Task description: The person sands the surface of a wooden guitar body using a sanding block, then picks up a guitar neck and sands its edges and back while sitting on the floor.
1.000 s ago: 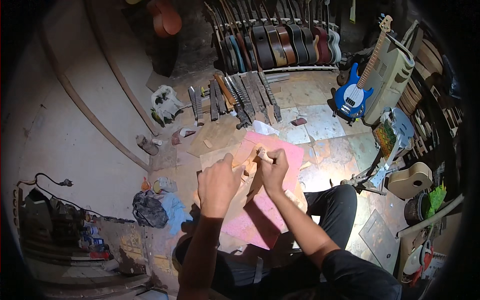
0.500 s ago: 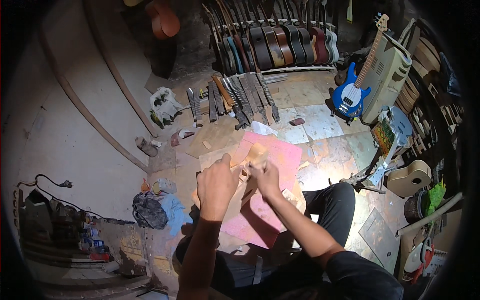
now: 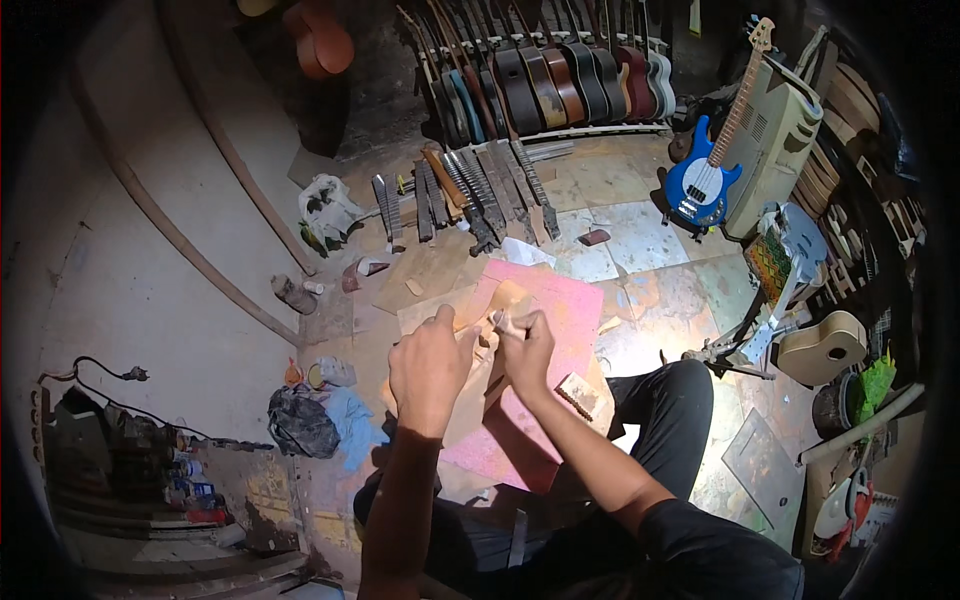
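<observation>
My left hand (image 3: 425,365) curls over pale wooden pieces (image 3: 508,294) lying on a pink board (image 3: 566,315); what exactly its fingers grip is hidden. My right hand (image 3: 526,354) is closed on a small pale object (image 3: 500,322) at the inner side of the wood, close to my left fingertips. A tan sheet (image 3: 420,315) lies partly on the board's left side. To the right of my right forearm sits a small block with a dark toothed edge (image 3: 579,397).
Guitar necks (image 3: 470,190) lie beyond the board. Behind stand racked guitars (image 3: 555,90), and a blue bass (image 3: 697,188) at right. An acoustic guitar (image 3: 820,345) and a leaning stand are right of my knee (image 3: 670,390). Crumpled bags (image 3: 300,415) and a wall (image 3: 120,290) are left.
My right hand first moved down toward my left fingers, uncovering more of the curved wood, and now sits slightly left of where it started. My left hand has shifted slightly left.
</observation>
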Demonstrator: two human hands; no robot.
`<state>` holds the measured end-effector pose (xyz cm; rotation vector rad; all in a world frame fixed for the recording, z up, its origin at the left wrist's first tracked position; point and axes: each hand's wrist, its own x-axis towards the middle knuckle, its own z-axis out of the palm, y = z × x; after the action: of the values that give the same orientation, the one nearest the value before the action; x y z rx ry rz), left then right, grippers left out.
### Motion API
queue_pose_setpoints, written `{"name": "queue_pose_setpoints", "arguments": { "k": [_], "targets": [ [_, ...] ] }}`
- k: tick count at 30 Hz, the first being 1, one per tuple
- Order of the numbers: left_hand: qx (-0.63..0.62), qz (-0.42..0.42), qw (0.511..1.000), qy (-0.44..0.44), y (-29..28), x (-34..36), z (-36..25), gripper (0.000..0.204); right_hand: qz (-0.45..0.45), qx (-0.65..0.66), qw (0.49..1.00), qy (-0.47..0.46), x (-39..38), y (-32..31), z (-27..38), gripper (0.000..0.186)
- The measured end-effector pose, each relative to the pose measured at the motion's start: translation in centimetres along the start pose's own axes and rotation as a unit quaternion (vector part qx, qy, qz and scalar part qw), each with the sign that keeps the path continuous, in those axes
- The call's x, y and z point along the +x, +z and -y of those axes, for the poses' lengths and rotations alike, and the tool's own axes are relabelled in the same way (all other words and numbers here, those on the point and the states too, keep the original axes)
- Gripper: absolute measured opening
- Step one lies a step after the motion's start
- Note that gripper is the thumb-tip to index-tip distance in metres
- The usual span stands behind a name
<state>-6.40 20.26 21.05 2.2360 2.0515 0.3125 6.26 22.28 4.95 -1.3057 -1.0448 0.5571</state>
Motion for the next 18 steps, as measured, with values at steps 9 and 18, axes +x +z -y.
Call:
{"name": "queue_pose_setpoints", "arguments": {
  "k": [9,18],
  "targets": [
    [-0.005,-0.008,1.0,0.001,0.5,-0.5,0.2,0.044,-0.096,0.032,0.992,-0.074,4.4,1.1,0.2,0.024],
    [0.013,0.013,1.0,-0.021,0.1,0.8,1.3,0.046,-0.051,0.092,0.993,-0.047,1.2,1.7,-2.5,0.024]
  ]
}}
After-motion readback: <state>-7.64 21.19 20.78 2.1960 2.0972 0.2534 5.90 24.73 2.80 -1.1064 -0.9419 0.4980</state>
